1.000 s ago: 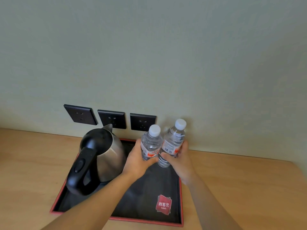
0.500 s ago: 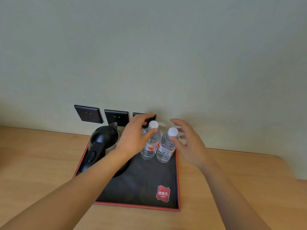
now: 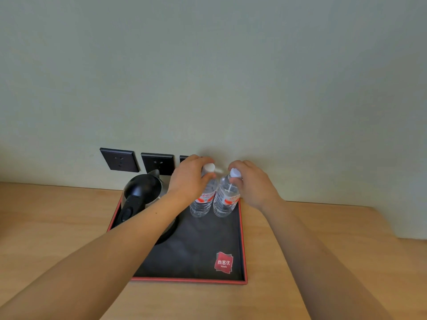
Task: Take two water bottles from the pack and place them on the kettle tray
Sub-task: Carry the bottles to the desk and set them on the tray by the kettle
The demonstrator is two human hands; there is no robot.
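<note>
A smooth, pale wooden counter (image 3: 300, 262) was seen nearest, and on it a flat rectangular tray (image 3: 191, 280) was set, its matt black floor bounded by a thin red rim. A red square logo (image 3: 223, 262) with white characters was printed at the tray's near right corner. Much of the tray's left half was crossed and hidden by the bare left forearm. Farther back on the left of the tray a kettle (image 3: 142, 192) was placed, of rounded brushed steel with a glossy black lid and handle, its base partly covered by the same forearm. At the tray's far right corner two bottles were stood upright, just beside each other: the left bottle (image 3: 203, 204) and the right bottle (image 3: 225, 202), both of clear ribbed plastic with red-and-white labels and white round caps. The left hand (image 3: 189, 179) was curled round the neck of the left bottle, and the right hand (image 3: 251, 183) was closed on the neck of the right bottle just below its cap. Behind them, on a plain, matt, pale green wall (image 3: 231, 77), three flat black square sockets (image 3: 119, 160) were mounted in a row, the third being mostly hidden by the left hand.
</note>
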